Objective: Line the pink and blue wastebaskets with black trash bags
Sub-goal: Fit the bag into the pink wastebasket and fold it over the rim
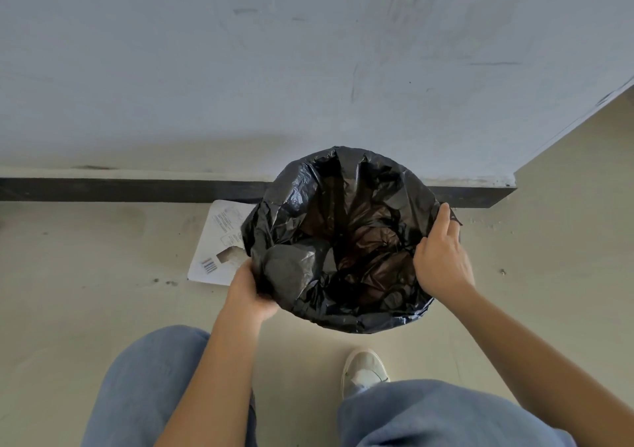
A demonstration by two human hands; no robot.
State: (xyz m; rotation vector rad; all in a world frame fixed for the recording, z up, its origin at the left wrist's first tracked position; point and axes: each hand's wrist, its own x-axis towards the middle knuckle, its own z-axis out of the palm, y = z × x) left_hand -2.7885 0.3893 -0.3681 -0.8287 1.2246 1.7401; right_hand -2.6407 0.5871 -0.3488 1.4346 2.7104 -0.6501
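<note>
— Where is the black trash bag [343, 240]?

— It sits on the floor [85, 275], just in front of the wall [240, 69]. Its mouth is spread wide in a round opening and faces up. The plastic is folded outward all the way round, so the wastebasket under it is fully covered and I cannot tell its colour.

— And the hands?

— They are well apart, on opposite sides of the opening. The left hand [248, 292] grips the turned-over edge at the near left, with its fingers curled under the plastic and out of sight. The right hand [441, 257] holds the rim at the right. Its thumb is on the inner side and its fingers reach along the outside toward the far edge.

— How does the inside look?

— Crumpled and loose, with glossy folds sagging toward the middle. A grey-lit bulge of plastic stands near the left hand.

— What else is around it?

— A white printed sheet [219, 244] with a barcode lies flat on the floor. It is to the left of the bag and partly tucked behind it. A black baseboard [137, 190] runs along the foot of the wall and passes behind the bag. Nearer the camera are two legs in blue jeans [154, 378]. One pale shoe [363, 367] is planted just short of the bag.
</note>
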